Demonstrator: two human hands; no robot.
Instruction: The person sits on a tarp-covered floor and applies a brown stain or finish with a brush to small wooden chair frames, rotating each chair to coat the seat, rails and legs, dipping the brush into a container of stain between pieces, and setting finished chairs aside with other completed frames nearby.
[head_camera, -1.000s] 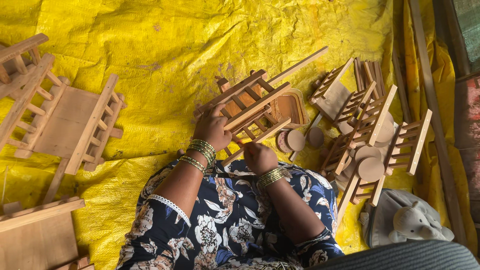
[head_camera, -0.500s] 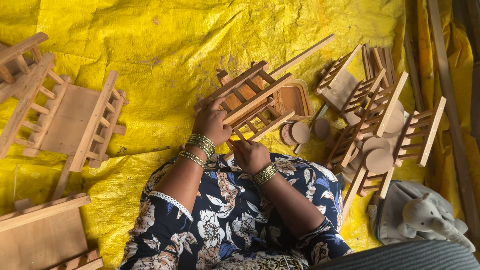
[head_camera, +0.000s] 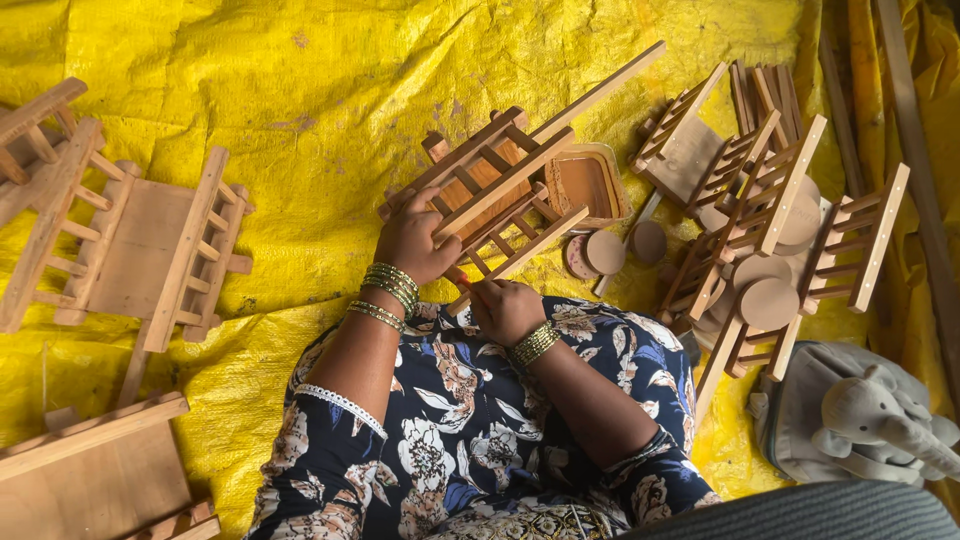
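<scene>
The left hand (head_camera: 412, 240) clamps the near-left end of a slatted wooden frame (head_camera: 500, 190) (tilted on the yellow tarp (head_camera: 300, 110)) to steady it while the right hand (head_camera: 503, 308) pinches its lowest rail.

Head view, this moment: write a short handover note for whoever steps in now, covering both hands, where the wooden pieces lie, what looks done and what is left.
Left hand: grip closed on the near end of the wooden slatted frame, which lies tilted on the yellow tarp.
Right hand: closed at the frame's lower rail, over the lap; what its fingers pinch is hidden.
Done: an assembled frame lies to the left, with others at the left edge.
Left: loose slatted side pieces and round wooden discs piled at right, next to a small wooden tray. A grey toy elephant sits at the lower right.
</scene>
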